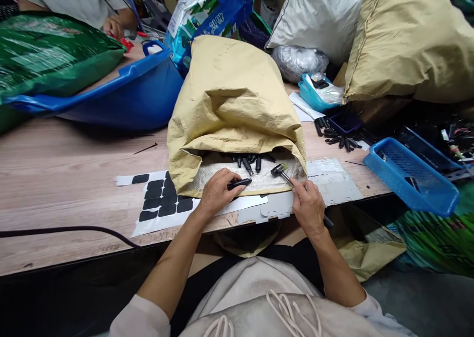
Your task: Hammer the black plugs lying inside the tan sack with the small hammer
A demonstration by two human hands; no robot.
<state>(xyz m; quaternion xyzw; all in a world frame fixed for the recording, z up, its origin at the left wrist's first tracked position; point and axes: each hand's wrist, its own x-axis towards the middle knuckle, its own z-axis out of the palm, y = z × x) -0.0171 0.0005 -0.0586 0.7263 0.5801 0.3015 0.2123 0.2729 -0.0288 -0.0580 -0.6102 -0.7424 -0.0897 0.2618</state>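
My left hand is closed on a short black cylindrical part, held level over the open mouth of a yellow sack. A small hammer with a black head and metal shaft is gripped in my right hand; the dark end of its handle sticks out below the hand. The hammer head is just right of the held part, apart from it. Inside the sack's mouth, several similar black parts lie on the silvery lining. Their far ends are hidden under the sack's upper fold.
A sheet of black rounded stickers and a grey board lie along the table's front edge. A blue basin stands left, a blue basket right. More black parts are piled behind the basket. Across the table, another person's hand shows.
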